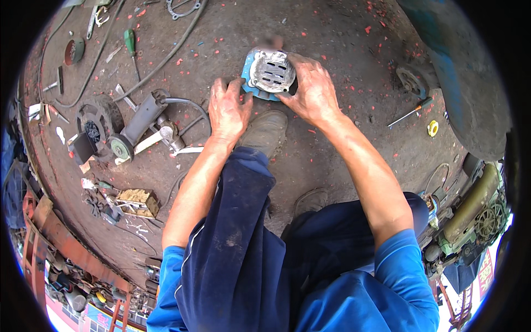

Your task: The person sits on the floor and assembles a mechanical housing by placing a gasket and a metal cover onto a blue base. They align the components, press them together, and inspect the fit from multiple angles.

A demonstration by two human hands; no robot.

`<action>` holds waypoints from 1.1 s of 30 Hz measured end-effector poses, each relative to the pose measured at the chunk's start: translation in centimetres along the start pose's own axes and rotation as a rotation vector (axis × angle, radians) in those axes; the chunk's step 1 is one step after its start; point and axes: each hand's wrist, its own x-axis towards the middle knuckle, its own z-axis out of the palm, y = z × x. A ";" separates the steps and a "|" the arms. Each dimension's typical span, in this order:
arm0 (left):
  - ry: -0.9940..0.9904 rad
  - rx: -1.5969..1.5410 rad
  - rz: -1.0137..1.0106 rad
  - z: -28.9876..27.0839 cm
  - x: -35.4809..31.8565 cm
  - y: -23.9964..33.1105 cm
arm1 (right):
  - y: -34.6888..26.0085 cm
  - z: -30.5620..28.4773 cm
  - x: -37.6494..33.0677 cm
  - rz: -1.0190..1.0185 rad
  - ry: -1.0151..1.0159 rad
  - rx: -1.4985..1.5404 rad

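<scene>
A blue power-tool housing with a silver slotted metal end cap (270,72) lies on the dirty concrete floor (332,39) in front of my shoe (266,131). My left hand (228,110) presses on its near-left edge, fingers spread over the blue casing. My right hand (314,91) grips its right side, thumb and fingers curled around the rim. Both forearms reach forward over my dark blue trousers.
An angle grinder (141,124) with its cable lies to the left, next to a dark round part (98,120). A green-handled screwdriver (130,45) lies far left, another screwdriver (410,113) and a yellow ring (432,128) to the right. A blue machine body (459,83) and engine parts (473,216) stand on the right.
</scene>
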 end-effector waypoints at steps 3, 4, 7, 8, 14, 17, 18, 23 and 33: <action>0.016 0.012 0.029 0.0 -0.1 -0.3 | -0.3 -0.4 0.1 0.034 -0.011 -0.020; 0.009 0.009 0.023 0.0 -0.1 -0.4 | 0.0 -0.6 0.0 0.034 -0.009 -0.025; 0.023 0.011 0.029 0.1 -0.1 -0.7 | 1.0 -1.1 -0.2 0.047 0.008 -0.031; 0.053 0.017 0.047 0.5 -0.2 -1.1 | 1.3 -1.3 -0.3 0.054 0.015 -0.032; -0.023 -0.155 -0.101 0.0 0.4 -0.8 | 2.4 -2.0 -0.5 0.033 0.022 -0.036; -0.009 -0.138 -0.076 0.2 0.4 -1.1 | 2.4 -2.0 -0.6 0.023 0.026 -0.039; -0.001 -0.130 -0.056 0.3 0.4 -1.3 | 2.4 -2.0 -0.6 0.030 0.021 -0.042; 0.031 -0.121 -0.009 0.7 0.4 -1.6 | 1.8 -1.4 -0.4 0.048 -0.029 -0.002; -0.125 -0.428 -0.240 0.2 2.6 -2.0 | 0.7 -0.9 0.3 0.025 -0.084 -0.023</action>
